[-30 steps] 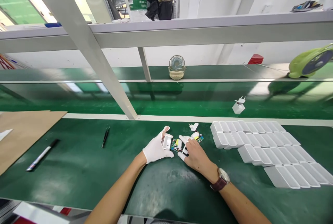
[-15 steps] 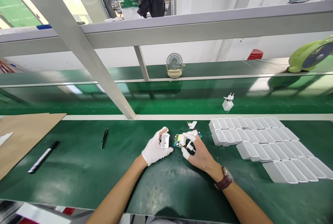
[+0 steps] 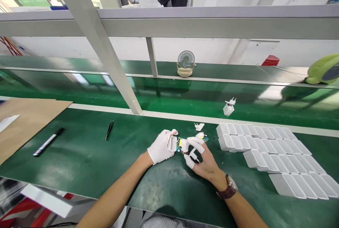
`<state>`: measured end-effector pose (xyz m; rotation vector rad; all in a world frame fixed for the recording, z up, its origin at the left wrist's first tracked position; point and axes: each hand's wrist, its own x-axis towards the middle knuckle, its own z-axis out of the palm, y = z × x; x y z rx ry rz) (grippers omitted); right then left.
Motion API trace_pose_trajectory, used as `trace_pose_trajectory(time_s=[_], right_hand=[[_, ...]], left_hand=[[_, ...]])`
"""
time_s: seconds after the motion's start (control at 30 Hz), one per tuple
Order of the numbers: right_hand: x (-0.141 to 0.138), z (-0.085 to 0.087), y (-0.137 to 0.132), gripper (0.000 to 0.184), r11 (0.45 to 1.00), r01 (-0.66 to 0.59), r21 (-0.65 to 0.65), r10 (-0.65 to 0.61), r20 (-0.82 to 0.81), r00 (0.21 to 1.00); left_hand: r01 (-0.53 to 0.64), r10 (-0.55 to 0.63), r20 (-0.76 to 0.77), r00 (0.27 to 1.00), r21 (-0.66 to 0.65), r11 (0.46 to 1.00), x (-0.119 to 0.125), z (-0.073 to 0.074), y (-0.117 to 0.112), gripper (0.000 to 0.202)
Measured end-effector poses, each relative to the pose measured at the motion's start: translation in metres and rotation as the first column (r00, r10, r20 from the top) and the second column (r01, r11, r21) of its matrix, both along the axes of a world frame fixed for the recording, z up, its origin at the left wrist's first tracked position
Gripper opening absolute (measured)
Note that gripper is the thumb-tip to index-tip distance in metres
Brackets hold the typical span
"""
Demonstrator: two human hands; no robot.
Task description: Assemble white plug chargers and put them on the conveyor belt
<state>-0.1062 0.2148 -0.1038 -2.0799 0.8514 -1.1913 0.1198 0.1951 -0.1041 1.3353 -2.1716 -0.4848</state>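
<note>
Brown card sheet (image 3: 31, 115) at the left edge of the frame, flat on the green table (image 3: 79, 164); white paper scrap (image 3: 7, 122) on top of it. Just to its right, a white-barrelled marker (image 3: 46, 144) with dark cap, lying aslant. Black pen (image 3: 109, 130) farther along, left of centre.

Centre: left hand (image 3: 161, 147), white-gloved, fingers curled about a small white casing (image 3: 172, 144), gripping it, its opening turned rightward. Circuit board (image 3: 179, 144) next, between the two hands; its left end is at the casing's mouth, but cannot tell whether it is inside.

Right hand (image 3: 203, 161), white covers on the fingertips: thumb and fingers bent, pinching the board about its white block. White pronged piece (image 3: 194, 155) shows between thumb and fingers; how it is held is unclear. Loose plug piece (image 3: 199, 127) on the table just above this hand; second circuit board (image 3: 205, 138) partly hidden behind its fingers. Brown-strapped watch (image 3: 228, 188) on the wrist.

Right of centre, a white adapter (image 3: 228, 109) on the green strip beyond the table's pale edge. Lower right: white open cases (image 3: 275, 150) in stepped rows.
</note>
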Motion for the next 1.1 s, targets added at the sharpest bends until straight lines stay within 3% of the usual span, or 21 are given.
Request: trace_pose_trajectory(time_s=[0.33, 0.67, 0.93, 1.1], right_hand=[[0.0041, -0.0006, 0.0015, 0.057, 0.998, -0.027, -0.059, 0.024, -0.047, 0.999], [0.0048, 0.0023, 0.0015, 0.058, 0.994, -0.052, -0.092, 0.047, -0.057, 0.997], [0.0045, -0.0043, -0.0001, 0.062, 0.994, -0.035, -0.104, 0.023, -0.114, 0.993], [0.0055, -0.0066, -0.0005, 0.063, 0.993, -0.034, -0.11, 0.017, -0.152, 0.988]], left_hand=[[0.007, -0.007, 0.012, 1.0, -0.011, 1.0, 0.0033, -0.0077, 0.0029, 0.056], [0.037, -0.033, 0.068, 0.997, -0.064, 0.997, -0.0012, -0.0002, 0.0054, 0.058], [0.046, -0.033, 0.101, 0.994, -0.128, 0.991, -0.0025, -0.0022, 0.0042, 0.058], [0.047, -0.031, 0.141, 0.99, -0.11, 0.993, -0.0044, -0.0034, 0.0041, 0.046]])
